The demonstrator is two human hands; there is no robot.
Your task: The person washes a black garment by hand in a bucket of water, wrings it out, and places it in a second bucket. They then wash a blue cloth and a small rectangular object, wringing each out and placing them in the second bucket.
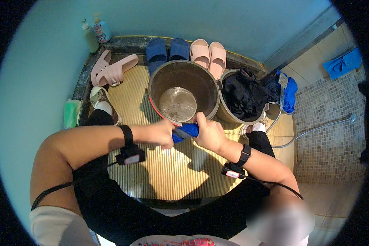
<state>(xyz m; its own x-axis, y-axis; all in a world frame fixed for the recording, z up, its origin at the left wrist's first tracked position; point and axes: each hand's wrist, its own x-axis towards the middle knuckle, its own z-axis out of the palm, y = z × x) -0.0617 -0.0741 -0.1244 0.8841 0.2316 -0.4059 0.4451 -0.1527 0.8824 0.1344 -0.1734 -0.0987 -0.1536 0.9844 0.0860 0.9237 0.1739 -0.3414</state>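
Note:
A twisted blue and grey cloth is stretched between my two hands, just in front of the near rim of a large dark bucket. My left hand grips one end in a fist. At the other end, my right hand is closed around the cloth with its thumb on top. Inside the bucket, a little water or wet shine shows on the bottom. Its red-gripped handle hangs along the left side of the rim.
Right of the bucket stands a second bucket holding dark cloth. Beyond it are blue fabric, a shower head and its hose. Blue slippers, pink slippers and pump bottles line the wall.

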